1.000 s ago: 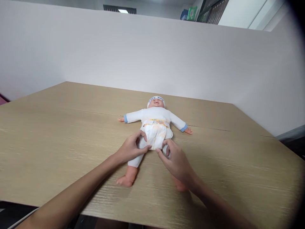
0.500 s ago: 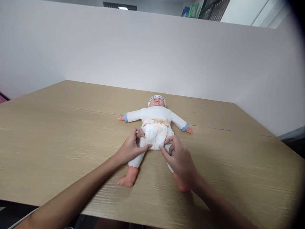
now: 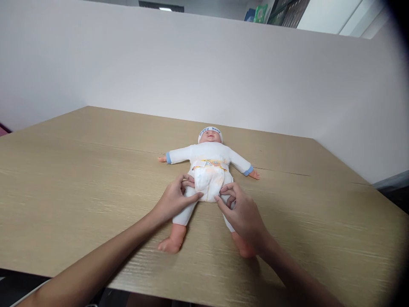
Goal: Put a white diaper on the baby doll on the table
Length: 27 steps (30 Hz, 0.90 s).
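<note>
Between both hands' fingers (image 3: 191,197) lies the doll's diaper (image 3: 209,182).

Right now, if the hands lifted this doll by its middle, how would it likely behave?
The doll would probably sag: its cloth-sleeved arms lie limp and splayed flat on the table. It looks light for its size. The diaper, pinched by the left hand and right hand, seems soft and may slip.

Wooden table (image 3: 79,170) against white partition wall (image 3: 159,64).
</note>
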Each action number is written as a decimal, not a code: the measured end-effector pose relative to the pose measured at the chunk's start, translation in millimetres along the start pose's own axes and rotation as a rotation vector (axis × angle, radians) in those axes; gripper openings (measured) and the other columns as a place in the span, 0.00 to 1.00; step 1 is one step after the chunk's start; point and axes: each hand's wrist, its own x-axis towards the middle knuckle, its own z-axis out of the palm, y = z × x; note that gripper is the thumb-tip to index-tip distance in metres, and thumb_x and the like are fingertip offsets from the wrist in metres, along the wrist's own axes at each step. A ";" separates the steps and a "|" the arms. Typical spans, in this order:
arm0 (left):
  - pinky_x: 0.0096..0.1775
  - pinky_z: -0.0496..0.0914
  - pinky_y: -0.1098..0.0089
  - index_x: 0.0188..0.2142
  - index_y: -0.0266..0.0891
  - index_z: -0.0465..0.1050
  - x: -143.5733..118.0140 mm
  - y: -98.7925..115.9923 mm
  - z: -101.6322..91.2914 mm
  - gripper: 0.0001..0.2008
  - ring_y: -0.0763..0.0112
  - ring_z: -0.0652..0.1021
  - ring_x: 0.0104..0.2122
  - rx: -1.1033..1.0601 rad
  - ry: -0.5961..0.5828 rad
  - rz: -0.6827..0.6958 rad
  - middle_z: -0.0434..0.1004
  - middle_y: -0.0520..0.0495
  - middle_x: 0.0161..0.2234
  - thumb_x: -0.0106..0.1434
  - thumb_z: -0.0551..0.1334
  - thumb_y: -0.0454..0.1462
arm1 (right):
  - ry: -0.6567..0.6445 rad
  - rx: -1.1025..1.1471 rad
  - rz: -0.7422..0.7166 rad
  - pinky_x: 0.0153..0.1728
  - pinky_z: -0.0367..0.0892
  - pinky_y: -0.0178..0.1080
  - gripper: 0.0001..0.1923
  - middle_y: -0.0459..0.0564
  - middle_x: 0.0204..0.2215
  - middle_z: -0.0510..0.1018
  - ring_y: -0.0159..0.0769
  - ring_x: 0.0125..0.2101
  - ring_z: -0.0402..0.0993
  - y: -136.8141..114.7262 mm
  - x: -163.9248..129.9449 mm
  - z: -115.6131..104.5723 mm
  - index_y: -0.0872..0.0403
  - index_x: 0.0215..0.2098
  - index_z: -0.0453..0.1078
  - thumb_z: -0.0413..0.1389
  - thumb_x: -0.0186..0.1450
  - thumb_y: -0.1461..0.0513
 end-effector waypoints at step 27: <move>0.49 0.76 0.66 0.54 0.40 0.80 9.0 11.2 -18.9 0.26 0.62 0.82 0.52 -0.221 -0.313 -0.114 0.83 0.41 0.54 0.63 0.73 0.53 | 0.057 0.013 -0.171 0.47 0.63 0.37 0.18 0.50 0.40 0.78 0.36 0.43 0.71 7.8 -1.3 10.8 0.52 0.49 0.76 0.61 0.69 0.49</move>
